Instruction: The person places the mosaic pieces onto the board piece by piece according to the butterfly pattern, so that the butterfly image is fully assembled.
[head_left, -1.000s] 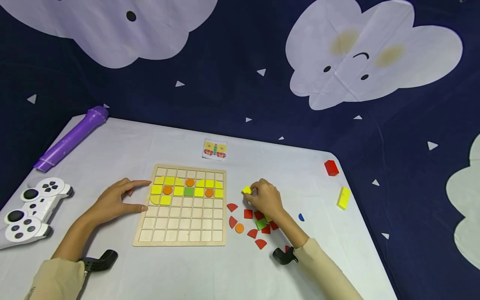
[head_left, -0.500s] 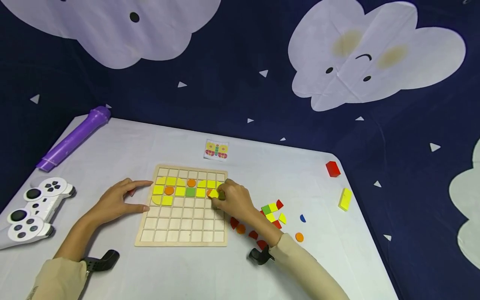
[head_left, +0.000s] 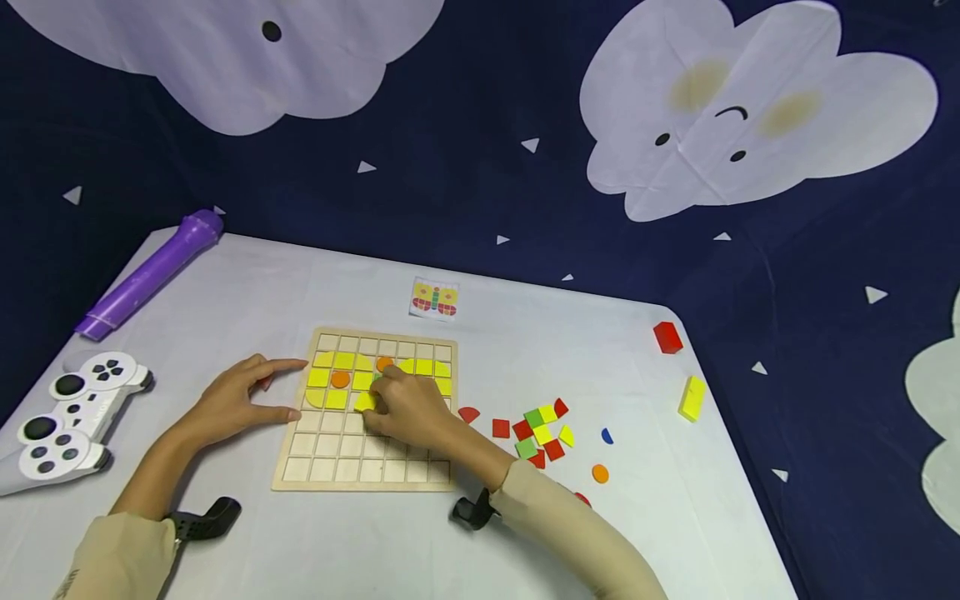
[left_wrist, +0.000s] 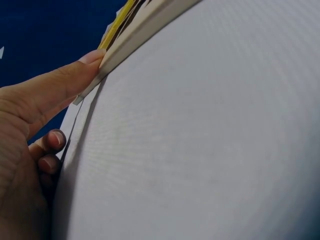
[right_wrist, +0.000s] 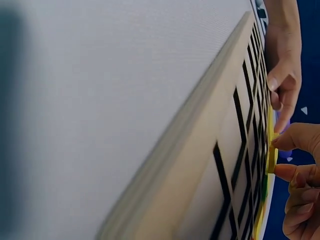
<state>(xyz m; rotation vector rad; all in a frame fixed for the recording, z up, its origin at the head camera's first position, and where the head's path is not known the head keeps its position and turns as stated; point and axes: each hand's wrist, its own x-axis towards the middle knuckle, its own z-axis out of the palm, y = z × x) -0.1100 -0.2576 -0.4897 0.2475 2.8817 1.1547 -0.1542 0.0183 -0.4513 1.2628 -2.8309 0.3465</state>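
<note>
A wooden grid board [head_left: 288, 473] lies on the white table, its upper rows partly filled with yellow squares and rounded pieces, orange discs and a green square. My left hand [head_left: 225, 404] rests at the board's left side, thumb and forefinger extended and touching its edge. Over the middle of the board, my right hand [head_left: 412, 408] pinches a yellow tile [head_left: 364, 402] between thumb and forefinger, just right of the yellow square in the third row. The right wrist view also shows this yellow tile [right_wrist: 272, 159] between the fingertips. My right hand covers several cells.
Loose red, green and yellow tiles [head_left: 542, 433] and an orange disc [head_left: 600, 473] lie right of the board. Behind it is a butterfly picture card [head_left: 434, 299]. A game controller [head_left: 75, 417] and purple microphone [head_left: 153, 271] lie left; red [head_left: 667, 337] and yellow blocks [head_left: 692, 398] lie far right.
My right hand has carried the yellow tile leftward from the loose pieces, across the board's right side, to its middle. My left hand has stayed at the board's edge.
</note>
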